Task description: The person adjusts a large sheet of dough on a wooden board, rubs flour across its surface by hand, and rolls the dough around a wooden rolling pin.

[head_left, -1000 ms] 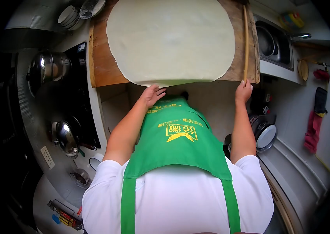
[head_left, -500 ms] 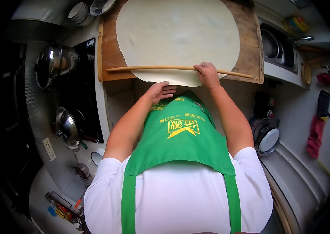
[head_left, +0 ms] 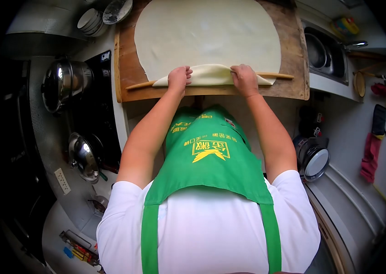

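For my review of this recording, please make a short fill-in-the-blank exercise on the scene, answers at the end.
1. The near edge of the dough sheet is folded over the rolling ____.
2. The ____ hand is nearer the sink.
3. The apron is ____.
4. The board under the dough is made of ____.

Missing words: pin; right; green; wood.

The shirt [head_left: 216,233] and dough [head_left: 206,41] look bright. The corners are black. Shiny spots sit on the pot [head_left: 66,84] and lid [head_left: 83,157]. Things look bent near the sides.
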The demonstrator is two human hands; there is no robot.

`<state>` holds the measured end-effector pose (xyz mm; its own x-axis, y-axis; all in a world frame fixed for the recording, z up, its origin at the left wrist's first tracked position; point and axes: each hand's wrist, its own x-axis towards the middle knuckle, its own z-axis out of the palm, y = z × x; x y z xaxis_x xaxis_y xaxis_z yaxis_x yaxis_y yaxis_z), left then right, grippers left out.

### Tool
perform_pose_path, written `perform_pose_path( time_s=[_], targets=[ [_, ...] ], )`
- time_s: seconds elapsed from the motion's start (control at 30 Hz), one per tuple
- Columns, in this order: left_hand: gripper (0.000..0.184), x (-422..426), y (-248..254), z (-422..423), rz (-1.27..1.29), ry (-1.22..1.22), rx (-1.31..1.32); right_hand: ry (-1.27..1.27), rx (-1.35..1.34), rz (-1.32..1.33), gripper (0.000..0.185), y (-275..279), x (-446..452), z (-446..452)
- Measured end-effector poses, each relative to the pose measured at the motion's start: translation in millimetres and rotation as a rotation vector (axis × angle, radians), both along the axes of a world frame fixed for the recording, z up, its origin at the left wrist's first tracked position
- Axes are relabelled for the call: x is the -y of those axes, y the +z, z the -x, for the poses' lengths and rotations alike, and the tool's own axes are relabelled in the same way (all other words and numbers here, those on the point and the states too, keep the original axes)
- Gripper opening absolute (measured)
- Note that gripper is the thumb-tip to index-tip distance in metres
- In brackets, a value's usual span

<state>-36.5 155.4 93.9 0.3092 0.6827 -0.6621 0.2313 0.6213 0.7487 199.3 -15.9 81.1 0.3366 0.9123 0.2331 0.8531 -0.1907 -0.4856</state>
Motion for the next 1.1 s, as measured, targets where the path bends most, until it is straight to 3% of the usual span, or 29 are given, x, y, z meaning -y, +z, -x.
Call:
perform_pose_path(
  time_s=[0.03,0.07,0.13,0.17,0.2,0.23,0.27,0.33,0.4,0.53,0.6,0.67,0.77,1.1],
  targets=[
    [0.032,0,-7,3,-0.298,-0.174,-0.314,-0.015,0.013,-0.027,0.026,3,-11,-4],
    [0.032,0,-14,7,-0.291,-0.18,-0.318,-0.019,0.009,-0.02,0.026,5,-23,-7],
    [0.026,3,-16,10,-1.053,-0.448,-0.587,-0.147,0.133,-0.241,0.024,8,-41,-12],
    [0.026,7,-17,8,-1.052,-0.45,-0.581,-0.159,0.088,-0.208,0.025,11,-44,-13],
    [0.025,11,-17,8,-1.216,-0.556,-0.652,-0.16,0.093,-0.207,0.025,10,-44,-15],
    [0.025,16,-15,8,-1.38,-0.662,-0.724,-0.066,-0.008,-0.042,0.027,8,-42,-15],
    [0.025,19,-13,10,-1.378,-0.661,-0.72,0.028,-0.11,0.125,0.028,8,-39,-15],
    [0.025,23,-13,15,-1.591,-0.822,-0.712,0.094,-0.071,0.197,0.029,9,-26,-7],
    [0.028,27,-13,22,-1.554,-0.873,-0.657,0.254,0.023,0.172,0.027,-5,-11,0],
    [0.036,41,-9,43,-1.462,-1.011,-0.555,0.166,0.069,0.242,0.029,3,17,27],
    [0.036,44,0,44,-1.415,-1.082,-0.569,0.193,0.068,0.08,0.033,9,29,36],
    [0.032,47,2,44,-1.861,-0.916,-0.497,0.191,0.061,0.037,0.036,11,37,41],
    [0.032,53,-25,57,-1.66,-1.08,-0.543,0.157,0.086,0.059,0.037,3,46,44],
    [0.02,62,-34,60,-1.645,-1.234,-0.554,0.179,0.191,0.098,0.025,-8,68,43]
  ],
)
